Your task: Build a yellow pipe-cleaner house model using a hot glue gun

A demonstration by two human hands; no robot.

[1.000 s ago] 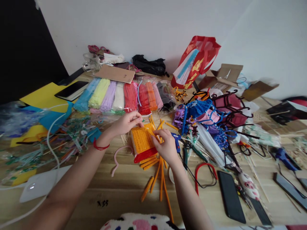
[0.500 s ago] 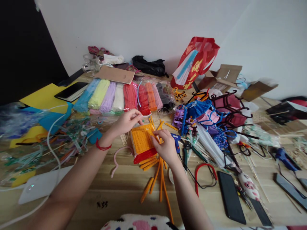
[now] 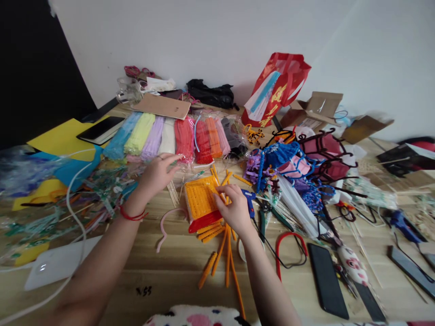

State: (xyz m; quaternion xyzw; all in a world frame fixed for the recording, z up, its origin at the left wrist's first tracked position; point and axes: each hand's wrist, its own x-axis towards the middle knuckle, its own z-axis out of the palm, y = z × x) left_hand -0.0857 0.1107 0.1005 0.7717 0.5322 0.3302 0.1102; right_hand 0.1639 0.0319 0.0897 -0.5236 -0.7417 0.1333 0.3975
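My right hand (image 3: 234,207) grips the right edge of an orange pipe-cleaner panel (image 3: 201,195) with a red strip (image 3: 204,221) along its near edge. Several loose orange pipe cleaners (image 3: 228,258) lie under and in front of it. My left hand (image 3: 157,175), a red cord round its wrist, is off the panel to the left, its fingers partly spread and nothing visible in them. Its fingertips are near the bagged red pipe cleaners (image 3: 185,138) and white pipe cleaners (image 3: 167,138). A curved pink pipe cleaner (image 3: 163,231) lies left of the panel.
Right of the panel are a blue glue gun (image 3: 249,201), pliers (image 3: 262,222), a black phone (image 3: 326,278) and a heap of blue and purple pipe-cleaner pieces (image 3: 285,156). A white cable (image 3: 70,203) crosses the left side. A red bag (image 3: 275,90) stands behind.
My left hand has moved left and slightly nearer to me, away from the panel's far edge, with its fingers spreading. My right hand and the panel have barely shifted.
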